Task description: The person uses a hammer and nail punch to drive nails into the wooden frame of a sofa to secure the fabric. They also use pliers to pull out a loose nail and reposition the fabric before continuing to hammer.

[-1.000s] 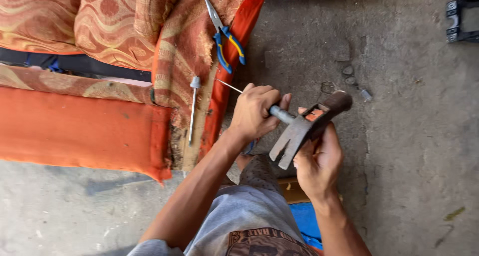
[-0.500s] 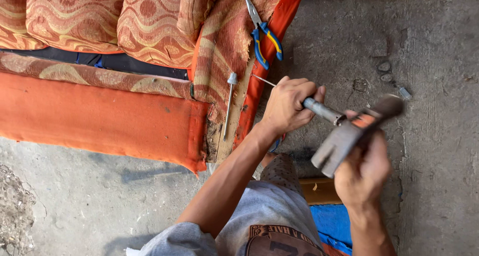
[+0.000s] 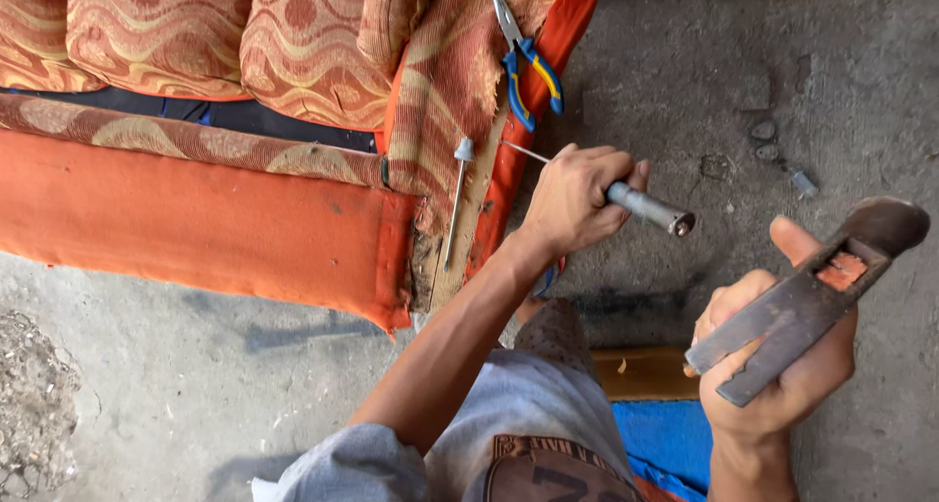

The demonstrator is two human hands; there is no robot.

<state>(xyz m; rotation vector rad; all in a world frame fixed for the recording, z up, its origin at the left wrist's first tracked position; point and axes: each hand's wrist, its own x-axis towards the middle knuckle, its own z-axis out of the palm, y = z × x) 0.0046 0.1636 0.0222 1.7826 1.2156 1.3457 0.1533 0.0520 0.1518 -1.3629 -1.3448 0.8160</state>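
Fabric edge (image 3: 509, 184) part-lifted off frame; L hand (image 3: 572, 204) grips metal-handled tool (image 3: 650, 208), R hand (image 3: 782, 365) clasps flat iron bar (image 3: 807, 301); more trim left, I judge.

Grey concrete floor (image 3: 782, 62), daylit; orange patterned sofa (image 3: 196, 208) lying overturned on it.

I see no packages, signs or screens around me. The only label is a brown rectangular patch (image 3: 550, 473) with dark lettering, sewn at the waistband of my grey shorts (image 3: 528, 404) at the bottom edge of the view, partly cut off.
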